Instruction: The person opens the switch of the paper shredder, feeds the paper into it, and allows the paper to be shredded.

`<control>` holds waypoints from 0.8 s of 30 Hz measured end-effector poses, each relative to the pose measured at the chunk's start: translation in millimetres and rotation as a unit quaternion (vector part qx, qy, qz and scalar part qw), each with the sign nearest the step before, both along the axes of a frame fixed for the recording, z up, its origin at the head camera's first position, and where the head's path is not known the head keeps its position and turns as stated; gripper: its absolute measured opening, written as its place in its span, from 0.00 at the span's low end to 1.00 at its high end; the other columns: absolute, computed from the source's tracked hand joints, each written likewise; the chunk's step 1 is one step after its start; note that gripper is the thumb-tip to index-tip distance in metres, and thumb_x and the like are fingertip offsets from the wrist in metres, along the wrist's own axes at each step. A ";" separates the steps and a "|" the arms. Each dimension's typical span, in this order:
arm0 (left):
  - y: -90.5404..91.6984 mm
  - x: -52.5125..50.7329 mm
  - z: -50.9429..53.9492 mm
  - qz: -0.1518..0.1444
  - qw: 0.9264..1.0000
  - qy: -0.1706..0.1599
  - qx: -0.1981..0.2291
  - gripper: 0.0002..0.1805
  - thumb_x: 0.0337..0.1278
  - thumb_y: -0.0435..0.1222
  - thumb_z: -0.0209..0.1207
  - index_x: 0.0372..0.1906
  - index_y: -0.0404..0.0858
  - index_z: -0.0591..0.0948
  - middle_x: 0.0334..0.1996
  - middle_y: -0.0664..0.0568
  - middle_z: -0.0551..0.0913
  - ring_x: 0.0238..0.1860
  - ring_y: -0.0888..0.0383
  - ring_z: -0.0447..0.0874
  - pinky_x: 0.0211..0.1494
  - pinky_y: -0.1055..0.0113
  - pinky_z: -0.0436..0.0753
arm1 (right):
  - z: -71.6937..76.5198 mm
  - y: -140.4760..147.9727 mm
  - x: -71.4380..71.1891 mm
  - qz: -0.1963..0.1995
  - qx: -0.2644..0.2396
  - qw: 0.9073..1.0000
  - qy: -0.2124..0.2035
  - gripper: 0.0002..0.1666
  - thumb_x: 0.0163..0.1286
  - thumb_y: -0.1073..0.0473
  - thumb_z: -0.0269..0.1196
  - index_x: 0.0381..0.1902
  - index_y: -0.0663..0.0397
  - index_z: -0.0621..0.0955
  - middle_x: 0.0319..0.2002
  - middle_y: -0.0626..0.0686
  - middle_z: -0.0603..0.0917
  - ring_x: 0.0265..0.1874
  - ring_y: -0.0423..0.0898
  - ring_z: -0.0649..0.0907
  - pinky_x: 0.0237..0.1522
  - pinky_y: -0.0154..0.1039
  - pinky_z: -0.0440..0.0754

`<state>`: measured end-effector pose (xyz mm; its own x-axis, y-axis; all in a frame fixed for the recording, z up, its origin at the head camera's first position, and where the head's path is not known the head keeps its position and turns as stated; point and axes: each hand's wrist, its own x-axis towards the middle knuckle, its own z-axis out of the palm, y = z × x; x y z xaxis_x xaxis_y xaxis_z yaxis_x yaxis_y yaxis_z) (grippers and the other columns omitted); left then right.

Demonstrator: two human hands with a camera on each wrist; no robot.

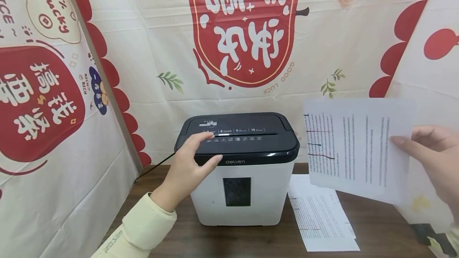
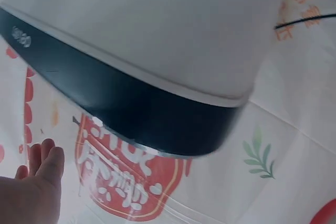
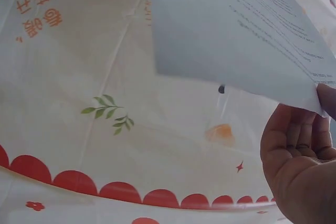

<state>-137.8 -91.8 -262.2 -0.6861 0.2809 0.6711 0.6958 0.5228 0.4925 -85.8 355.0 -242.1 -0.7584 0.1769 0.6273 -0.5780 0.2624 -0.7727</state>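
Note:
A white paper shredder (image 1: 267,192) with a black lid (image 1: 247,146) and a dark front window stands on the table, its narrow slot across the top. My left hand (image 1: 186,170) is at the lid's front left, thumb and index apart, nothing between them; whether the fingertips touch the lid I cannot tell. In the left wrist view, part of that hand (image 2: 39,187) appears below the shredder's black rim. To the right, my right hand (image 1: 434,154) pinches a printed sheet of paper (image 1: 358,150) by its right edge. The right wrist view shows the sheet (image 3: 210,45) gripped near its corner.
More printed sheets (image 1: 322,218) lie on the brown wooden table (image 1: 229,242), right of the shredder. A black cord (image 1: 155,167) runs from the shredder's left side. Printed cloth (image 1: 143,59) hangs behind and along both sides.

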 end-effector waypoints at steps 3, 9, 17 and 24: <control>4.5 1.4 5.6 -0.019 0.999 -0.040 0.025 0.29 0.54 0.35 0.68 0.62 0.37 0.73 0.59 0.48 0.77 0.62 0.53 0.74 0.65 0.57 0.72 | 6.1 -3.9 -3.5 0.024 -0.002 1.000 0.012 0.18 0.62 0.83 0.54 0.33 0.57 0.81 0.39 0.37 0.87 0.38 0.28 0.83 0.38 0.17 0.69; 15.8 2.8 22.8 -0.044 0.990 -0.120 0.055 0.28 0.57 0.38 0.65 0.63 0.40 0.72 0.59 0.50 0.76 0.63 0.55 0.73 0.66 0.60 0.70 | 18.6 -21.7 -5.2 0.031 -0.018 0.999 -0.004 0.14 0.63 0.80 0.56 0.34 0.58 0.80 0.39 0.40 0.87 0.33 0.32 0.85 0.32 0.20 0.75; 25.7 4.4 39.1 -0.056 0.986 -0.148 0.062 0.26 0.59 0.39 0.64 0.62 0.40 0.73 0.58 0.51 0.78 0.61 0.58 0.75 0.65 0.64 0.71 | 39.1 -60.3 -5.7 0.068 -0.064 0.994 -0.051 0.09 0.62 0.76 0.62 0.33 0.59 0.81 0.35 0.45 0.88 0.30 0.37 0.85 0.32 0.23 0.78; 31.8 1.7 54.7 -0.070 0.982 -0.161 0.067 0.27 0.60 0.40 0.64 0.62 0.38 0.73 0.57 0.49 0.79 0.60 0.59 0.76 0.65 0.66 0.71 | 49.7 -80.1 -6.1 0.071 -0.057 0.994 -0.061 0.05 0.61 0.72 0.66 0.33 0.62 0.80 0.33 0.47 0.88 0.28 0.40 0.83 0.30 0.25 0.75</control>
